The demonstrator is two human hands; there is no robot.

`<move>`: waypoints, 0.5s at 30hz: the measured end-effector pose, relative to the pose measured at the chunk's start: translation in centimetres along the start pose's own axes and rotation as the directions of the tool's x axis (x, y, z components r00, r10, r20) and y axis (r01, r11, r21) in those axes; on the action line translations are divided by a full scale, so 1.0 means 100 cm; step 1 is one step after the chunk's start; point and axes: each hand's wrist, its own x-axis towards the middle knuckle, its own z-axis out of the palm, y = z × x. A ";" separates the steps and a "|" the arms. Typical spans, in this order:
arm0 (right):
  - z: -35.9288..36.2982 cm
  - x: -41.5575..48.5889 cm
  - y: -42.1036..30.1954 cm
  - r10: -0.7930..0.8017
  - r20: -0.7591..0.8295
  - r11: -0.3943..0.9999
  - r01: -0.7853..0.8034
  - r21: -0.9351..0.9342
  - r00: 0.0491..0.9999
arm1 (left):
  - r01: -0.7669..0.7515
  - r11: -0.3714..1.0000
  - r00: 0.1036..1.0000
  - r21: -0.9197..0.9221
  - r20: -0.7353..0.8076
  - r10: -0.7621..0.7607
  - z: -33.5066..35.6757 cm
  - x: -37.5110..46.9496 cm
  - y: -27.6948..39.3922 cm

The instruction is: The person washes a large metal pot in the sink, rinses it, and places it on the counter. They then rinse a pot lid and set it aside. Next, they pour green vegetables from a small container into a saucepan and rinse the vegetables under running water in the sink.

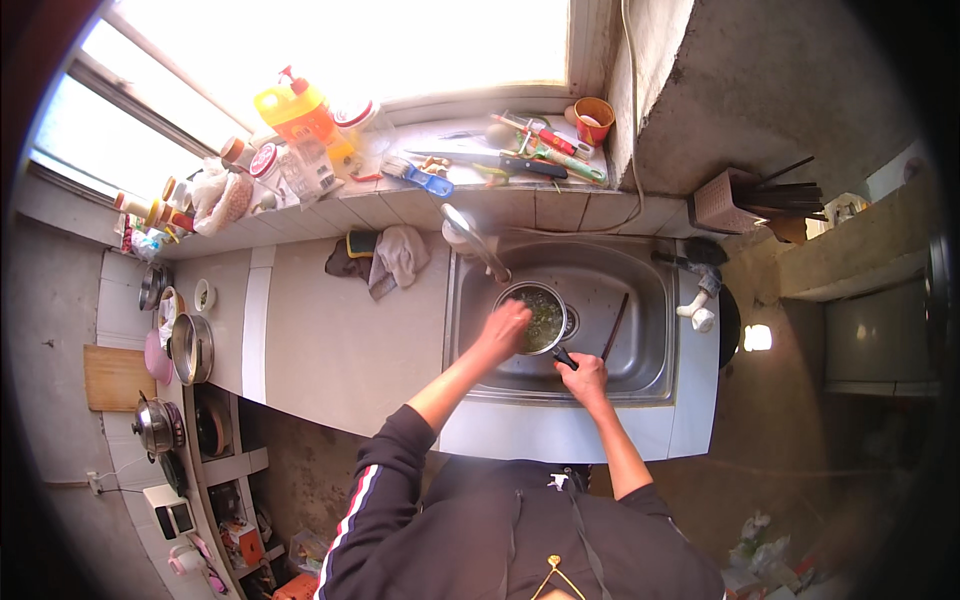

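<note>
A small metal saucepan (556, 341) sits in the stainless steel sink (652, 300), under the spout of the tap (476, 244). Cloudy liquid with green bits (541, 319) fills much of it. My right hand (585, 376) grips the pan's black handle (564, 358) at the sink's near side. Over the pan's left rim reaches my left hand (505, 327), its fingers at the liquid. Motion blur hides whether those fingers hold anything. To the right of the pan, a dark chopstick-like stick (616, 326) leans in the basin, close to my right hand.
Grey cloths (397, 259) lie on the counter (345, 337) left of the sink. Along the windowsill are a black-handled knife (517, 162), a blue brush (420, 177) and an orange pump bottle (300, 109). A chopstick holder (726, 202) hangs at right; a white-handled valve (701, 319) stands beside the sink.
</note>
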 end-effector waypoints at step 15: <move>-0.015 -0.027 0.007 -0.088 -0.039 0.995 0.089 0.043 0.995 | -0.017 1.000 0.949 -0.025 0.314 0.024 0.044 -0.004 0.019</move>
